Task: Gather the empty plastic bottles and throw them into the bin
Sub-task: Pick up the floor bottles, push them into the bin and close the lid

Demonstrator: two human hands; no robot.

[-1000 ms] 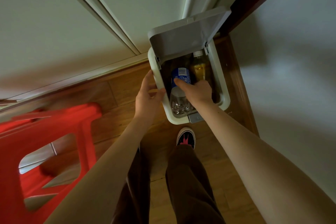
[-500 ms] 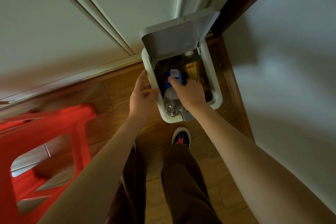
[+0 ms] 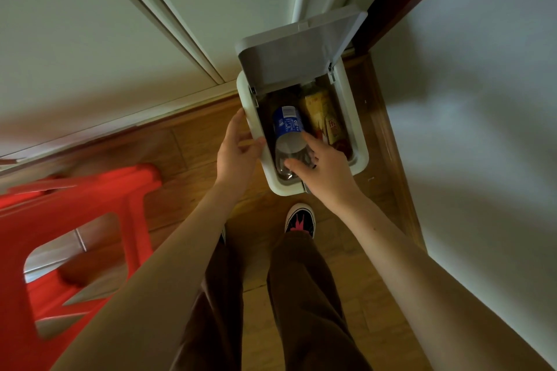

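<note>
A small white bin (image 3: pixel 360 141) stands on the wooden floor in a corner, its grey lid (image 3: pixel 301 48) tipped up at the back. Inside lies a clear plastic bottle with a blue label (image 3: pixel 287 125), and beside it, to the right, a bottle with a yellow label (image 3: pixel 321 111). My left hand (image 3: pixel 236 150) grips the bin's left rim, thumb over the edge. My right hand (image 3: pixel 327 172) hovers over the front of the opening with its fingers spread, fingertips just at the blue-label bottle.
A red plastic stool (image 3: pixel 75 220) stands at the left. White panelled doors (image 3: pixel 120 39) rise behind the bin and a white wall (image 3: pixel 482 129) closes the right side. My legs and a dark shoe (image 3: pixel 300 217) are just in front of the bin.
My right hand has loosened from the blue-label bottle and drawn back toward the bin's front edge; the bottle sits lower inside. My left hand stays on the rim.
</note>
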